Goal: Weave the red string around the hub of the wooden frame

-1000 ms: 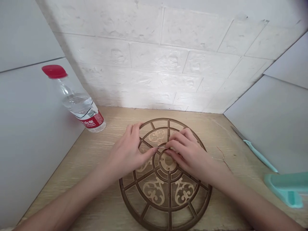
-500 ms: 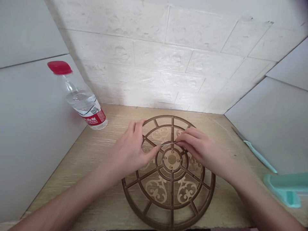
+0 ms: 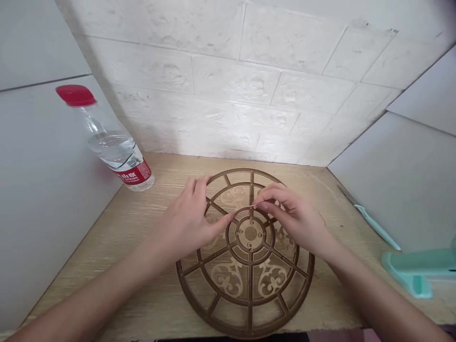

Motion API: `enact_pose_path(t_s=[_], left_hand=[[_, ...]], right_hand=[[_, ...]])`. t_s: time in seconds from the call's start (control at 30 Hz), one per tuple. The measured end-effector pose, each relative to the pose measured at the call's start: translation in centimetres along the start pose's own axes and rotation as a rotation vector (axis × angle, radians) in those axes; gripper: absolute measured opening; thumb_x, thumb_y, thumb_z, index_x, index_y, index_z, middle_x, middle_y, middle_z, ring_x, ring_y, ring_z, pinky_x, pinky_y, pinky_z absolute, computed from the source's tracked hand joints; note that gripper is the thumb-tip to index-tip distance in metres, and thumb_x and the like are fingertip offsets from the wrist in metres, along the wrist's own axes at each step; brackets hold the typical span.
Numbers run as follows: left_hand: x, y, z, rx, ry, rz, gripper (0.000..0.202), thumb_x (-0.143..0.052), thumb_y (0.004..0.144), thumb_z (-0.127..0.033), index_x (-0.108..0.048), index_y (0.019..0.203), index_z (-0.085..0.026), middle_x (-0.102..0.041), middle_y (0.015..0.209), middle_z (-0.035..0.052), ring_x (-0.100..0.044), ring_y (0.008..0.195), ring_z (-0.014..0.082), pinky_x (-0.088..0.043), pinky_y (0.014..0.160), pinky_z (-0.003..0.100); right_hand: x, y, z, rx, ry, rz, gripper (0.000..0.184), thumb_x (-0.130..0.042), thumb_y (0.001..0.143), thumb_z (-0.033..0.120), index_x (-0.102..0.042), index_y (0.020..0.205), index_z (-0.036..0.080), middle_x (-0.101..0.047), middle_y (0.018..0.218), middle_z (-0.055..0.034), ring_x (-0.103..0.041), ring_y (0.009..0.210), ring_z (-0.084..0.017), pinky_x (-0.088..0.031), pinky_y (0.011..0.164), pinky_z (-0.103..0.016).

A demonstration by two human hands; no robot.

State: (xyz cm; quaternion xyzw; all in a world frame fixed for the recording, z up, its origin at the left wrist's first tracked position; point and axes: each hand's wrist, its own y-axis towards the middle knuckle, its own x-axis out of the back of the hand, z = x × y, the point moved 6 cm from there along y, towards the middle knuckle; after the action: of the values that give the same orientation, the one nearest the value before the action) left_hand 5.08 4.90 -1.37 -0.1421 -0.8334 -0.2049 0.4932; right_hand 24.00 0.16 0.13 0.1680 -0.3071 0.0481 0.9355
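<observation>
A round brown openwork frame [image 3: 250, 308] with spokes, rings and scroll ornaments is in front of me. My left hand [image 3: 192, 216] grips its upper left part, fingers at the outer rim and thumb reaching in toward the small inner ring. Between the thumb and index finger of my right hand [image 3: 290, 211] is one end of a thin, narrow strip [image 3: 244, 208]. The strip curves over the top of the inner ring, and its other end meets my left thumb tip. Its material is too small to make out.
A water bottle [image 3: 119, 152] with a red cap stands at the back left by the grey side panel. A knife with a mint-green handle [image 3: 379, 228] lies along the right panel, near a mint-green plastic tool [image 3: 409, 268]. A white brick-patterned wall [image 3: 213, 95] closes the back.
The strip now looks bent along the inner ring and reddish, where it looked straighter and pale before. My right hand has shifted slightly upward and left. The whole view has moved a little.
</observation>
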Motion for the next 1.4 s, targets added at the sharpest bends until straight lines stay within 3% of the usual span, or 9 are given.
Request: enact_pose_path(t_s=[0.13, 0.37, 0.63, 1.4], left_hand=[[0.0, -0.1, 0.0, -0.012, 0.012, -0.005, 0.08, -0.047, 0.078, -0.07, -0.027, 0.138, -0.021, -0.045, 0.13, 0.0121, -0.052, 0.111, 0.0284, -0.047, 0.088, 0.045], [0.0, -0.3, -0.1, -0.042, 0.008, 0.003, 0.079, -0.044, 0.082, -0.067, -0.024, 0.141, -0.02, -0.043, 0.132, 0.0127, -0.049, 0.117, 0.0281, -0.046, 0.093, 0.045], [0.0, -0.1, -0.2, -0.033, 0.009, -0.005, 0.078, -0.045, 0.081, -0.068, -0.025, 0.14, -0.022, -0.046, 0.127, 0.0116, -0.052, 0.109, 0.0273, -0.048, 0.087, 0.045], [0.0, -0.2, -0.1, -0.038, 0.008, -0.004, 0.075, -0.045, 0.083, -0.064, -0.024, 0.141, -0.021, -0.046, 0.125, 0.0117, -0.051, 0.11, 0.0279, -0.047, 0.088, 0.044]], right_hand=[[-0.3, 0.0, -0.2, 0.005, -0.078, -0.094, 0.013, -0.052, 0.093, 0.023, -0.064, 0.09, 0.024, -0.062, 0.095, -0.0015, -0.054, 0.095, -0.018, -0.042, 0.086, -0.036], [-1.1, -0.3, 0.0, 0.081, -0.312, -0.103, 0.017, -0.051, 0.093, 0.022, -0.067, 0.092, 0.025, -0.061, 0.097, -0.0051, -0.047, 0.094, -0.022, -0.041, 0.083, -0.041], [-0.8, -0.3, 0.1, 0.144, -0.348, -0.124, 0.016, -0.051, 0.093, 0.02, -0.066, 0.09, 0.023, -0.061, 0.095, -0.0057, -0.048, 0.094, -0.022, -0.043, 0.082, -0.04], [-0.3, -0.4, 0.8, 0.192, -0.397, -0.088, 0.015, -0.052, 0.092, 0.016, -0.066, 0.092, 0.021, -0.061, 0.093, -0.0062, -0.049, 0.094, -0.021, -0.046, 0.079, -0.037]])
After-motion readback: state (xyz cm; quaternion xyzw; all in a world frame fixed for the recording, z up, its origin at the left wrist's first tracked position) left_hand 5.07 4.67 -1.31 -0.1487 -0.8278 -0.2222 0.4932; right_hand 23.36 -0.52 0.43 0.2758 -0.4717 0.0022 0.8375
